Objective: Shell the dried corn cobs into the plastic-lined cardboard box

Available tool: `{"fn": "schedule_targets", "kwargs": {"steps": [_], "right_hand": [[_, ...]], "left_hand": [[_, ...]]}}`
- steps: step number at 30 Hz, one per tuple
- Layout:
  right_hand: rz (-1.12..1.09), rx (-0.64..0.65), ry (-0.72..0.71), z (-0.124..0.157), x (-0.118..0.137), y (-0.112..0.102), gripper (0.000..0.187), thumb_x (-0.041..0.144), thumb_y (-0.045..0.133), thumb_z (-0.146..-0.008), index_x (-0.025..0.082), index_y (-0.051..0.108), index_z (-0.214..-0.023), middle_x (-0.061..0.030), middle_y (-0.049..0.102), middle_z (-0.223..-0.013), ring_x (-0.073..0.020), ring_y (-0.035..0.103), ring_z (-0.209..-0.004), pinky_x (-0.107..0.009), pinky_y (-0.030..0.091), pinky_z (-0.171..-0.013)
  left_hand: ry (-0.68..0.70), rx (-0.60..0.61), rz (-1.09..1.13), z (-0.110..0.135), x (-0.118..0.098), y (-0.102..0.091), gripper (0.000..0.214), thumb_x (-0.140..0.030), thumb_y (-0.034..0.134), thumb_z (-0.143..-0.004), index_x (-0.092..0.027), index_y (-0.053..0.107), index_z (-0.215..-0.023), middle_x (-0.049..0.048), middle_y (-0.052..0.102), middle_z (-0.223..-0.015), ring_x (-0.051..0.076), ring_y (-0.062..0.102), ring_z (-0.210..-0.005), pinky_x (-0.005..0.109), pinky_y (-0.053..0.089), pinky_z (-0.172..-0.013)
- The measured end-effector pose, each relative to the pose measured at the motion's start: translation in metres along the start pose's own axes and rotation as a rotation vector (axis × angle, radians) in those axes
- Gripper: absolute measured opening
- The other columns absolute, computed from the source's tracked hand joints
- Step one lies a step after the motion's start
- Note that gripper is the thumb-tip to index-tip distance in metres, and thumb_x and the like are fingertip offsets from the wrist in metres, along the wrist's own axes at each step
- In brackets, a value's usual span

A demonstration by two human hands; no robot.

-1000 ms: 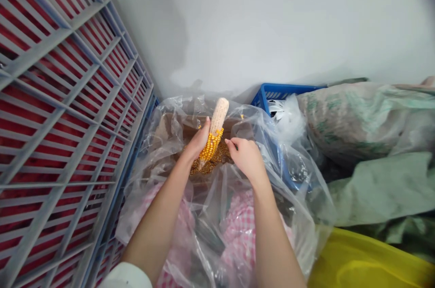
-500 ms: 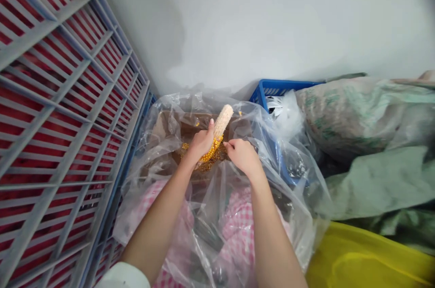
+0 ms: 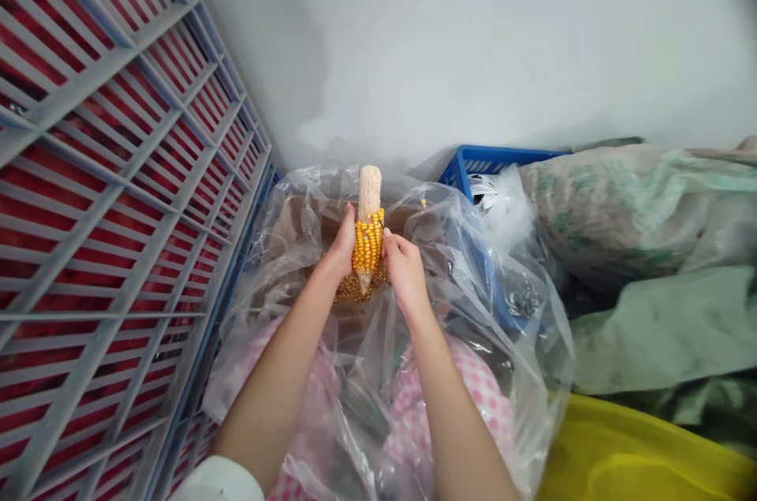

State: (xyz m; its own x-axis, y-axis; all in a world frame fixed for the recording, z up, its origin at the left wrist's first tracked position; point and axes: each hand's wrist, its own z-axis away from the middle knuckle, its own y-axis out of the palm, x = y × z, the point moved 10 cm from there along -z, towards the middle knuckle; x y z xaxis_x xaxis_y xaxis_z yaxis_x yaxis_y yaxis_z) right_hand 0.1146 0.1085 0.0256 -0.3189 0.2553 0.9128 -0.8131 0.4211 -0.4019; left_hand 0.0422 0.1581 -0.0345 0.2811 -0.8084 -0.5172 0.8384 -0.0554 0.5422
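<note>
1. Closer together now, my left hand (image 3: pixel 341 246) and right hand (image 3: pixel 405 272) meet at a half-stripped yellow corn cob (image 3: pixel 367 237), upright above loose kernels (image 3: pixel 359 292) inside a clear plastic bag (image 3: pixel 473 280).
2. Left fingers (image 3: pixel 348 226) wrap the cob; right fingertips (image 3: pixel 386 242) press its kernels.

Gray crate (image 3: pixel 118 193) on left, bars over red stuff (image 3: pixel 59 201). White wall (image 3: pixel 473 35) behind, dark shadow on it. Clear plastic bag (image 3: pixel 532 343) in middle, all crinkly, brown cardboard box (image 3: pixel 301 217) inside. Pink checked cloth (image 3: pixel 455 398) under plastic, near bottom. Blue basket (image 3: pixel 490 166) by wall, white bag (image 3: pixel 502 205) in front of it. Big dirty sack with green print (image 3: pixel 620 217) on right. Pale green cloth (image 3: pixel 662 331) below sack. Yellow tub (image 3: pixel 639 454) in bottom right corner.
</note>
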Motion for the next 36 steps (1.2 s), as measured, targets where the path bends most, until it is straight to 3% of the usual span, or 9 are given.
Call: {"fn": "schedule_targets", "kwargs": {"steps": [4, 7, 11, 15, 19, 24, 26, 32, 36], "right_hand": [[0.257, -0.049, -0.077, -0.003, 0.021, -0.012, 0.04, 0.044, 0.029, -0.083, 0.019, 0.047, -0.058, 0.0023, 0.042, -0.051, -0.0104, 0.034, -0.05, -0.022, 0.024, -0.05], [0.363, -0.014, -0.089, -0.003, 0.024, -0.008, 0.035, 0.04, 0.031, -0.084, 0.02, 0.051, -0.063, 0.0013, 0.047, -0.054, -0.0109, 0.036, -0.051, -0.022, 0.025, -0.052], [0.29, 0.062, -0.086, -0.006, 0.023, -0.004, 0.037, 0.041, 0.031, -0.083, 0.019, 0.049, -0.06, 0.0022, 0.046, -0.052, -0.01, 0.036, -0.05, -0.021, 0.024, -0.05], [0.199, 0.096, -0.075, -0.009, 0.021, -0.007, 0.043, 0.046, 0.032, -0.082, 0.017, 0.044, -0.053, 0.0036, 0.039, -0.048, -0.0086, 0.035, -0.048, -0.02, 0.024, -0.048], [0.152, 0.208, -0.071, -0.007, 0.02, -0.001, 0.044, 0.046, 0.033, -0.081, 0.016, 0.045, -0.052, 0.0041, 0.037, -0.046, -0.008, 0.034, -0.046, -0.02, 0.024, -0.047], [0.289, 0.298, -0.069, -0.002, 0.017, 0.0, 0.043, 0.043, 0.035, -0.081, 0.017, 0.046, -0.05, 0.0031, 0.041, -0.043, -0.0088, 0.037, -0.044, -0.021, 0.024, -0.047], [0.412, 0.281, -0.091, 0.001, 0.018, -0.001, 0.041, 0.04, 0.035, -0.083, 0.017, 0.049, -0.052, 0.0011, 0.047, -0.046, -0.0099, 0.041, -0.046, -0.022, 0.025, -0.049], [0.852, 0.066, -0.102, 0.011, 0.022, -0.004, 0.036, 0.033, 0.03, -0.086, 0.017, 0.06, -0.074, -0.0089, 0.06, -0.06, -0.0161, 0.052, -0.052, -0.026, 0.022, -0.05], [0.709, 0.061, -0.039, 0.013, 0.015, 0.002, 0.036, 0.033, 0.03, -0.087, 0.017, 0.06, -0.073, -0.0076, 0.061, -0.062, -0.0156, 0.051, -0.052, -0.025, 0.024, -0.05]], "left_hand": [[0.181, -0.051, -0.032, -0.002, -0.018, -0.005, 0.057, -0.061, 0.03, -0.077, -0.016, 0.062, -0.09, 0.0051, 0.065, -0.064, 0.016, 0.063, -0.065, 0.024, 0.048, -0.061], [0.247, -0.088, 0.042, -0.005, -0.024, -0.009, 0.056, -0.059, 0.027, -0.079, -0.015, 0.061, -0.092, 0.0053, 0.065, -0.065, 0.016, 0.063, -0.065, 0.024, 0.048, -0.063], [0.19, -0.068, 0.14, -0.004, -0.025, -0.009, 0.062, -0.059, 0.019, -0.08, -0.014, 0.061, -0.085, 0.0057, 0.063, -0.059, 0.016, 0.062, -0.058, 0.027, 0.049, -0.058], [0.18, -0.096, 0.111, 0.003, -0.033, -0.014, 0.06, -0.059, 0.021, -0.079, -0.014, 0.061, -0.077, 0.0044, 0.059, -0.05, 0.017, 0.059, -0.049, 0.028, 0.048, -0.051], [0.125, -0.037, 0.067, 0.005, -0.03, -0.008, 0.065, -0.062, 0.019, -0.078, -0.013, 0.062, -0.076, 0.0058, 0.058, -0.047, 0.018, 0.06, -0.05, 0.027, 0.048, -0.049], [0.141, -0.004, -0.085, 0.01, -0.03, -0.001, 0.06, -0.06, 0.024, -0.078, -0.014, 0.063, -0.081, 0.0044, 0.058, -0.046, 0.017, 0.061, -0.053, 0.023, 0.046, -0.047], [0.125, 0.001, -0.138, 0.01, -0.025, 0.001, 0.059, -0.06, 0.025, -0.079, -0.014, 0.063, -0.081, 0.0037, 0.057, -0.045, 0.016, 0.06, -0.051, 0.022, 0.044, -0.045], [0.091, -0.049, -0.181, 0.0, -0.011, -0.007, 0.063, -0.064, 0.024, -0.076, -0.015, 0.062, -0.079, 0.0022, 0.051, -0.04, 0.014, 0.054, -0.041, 0.021, 0.039, -0.04], [0.134, -0.066, -0.15, -0.002, -0.013, -0.006, 0.062, -0.063, 0.023, -0.077, -0.016, 0.062, -0.086, 0.005, 0.06, -0.051, 0.017, 0.061, -0.055, 0.023, 0.043, -0.048]]}}
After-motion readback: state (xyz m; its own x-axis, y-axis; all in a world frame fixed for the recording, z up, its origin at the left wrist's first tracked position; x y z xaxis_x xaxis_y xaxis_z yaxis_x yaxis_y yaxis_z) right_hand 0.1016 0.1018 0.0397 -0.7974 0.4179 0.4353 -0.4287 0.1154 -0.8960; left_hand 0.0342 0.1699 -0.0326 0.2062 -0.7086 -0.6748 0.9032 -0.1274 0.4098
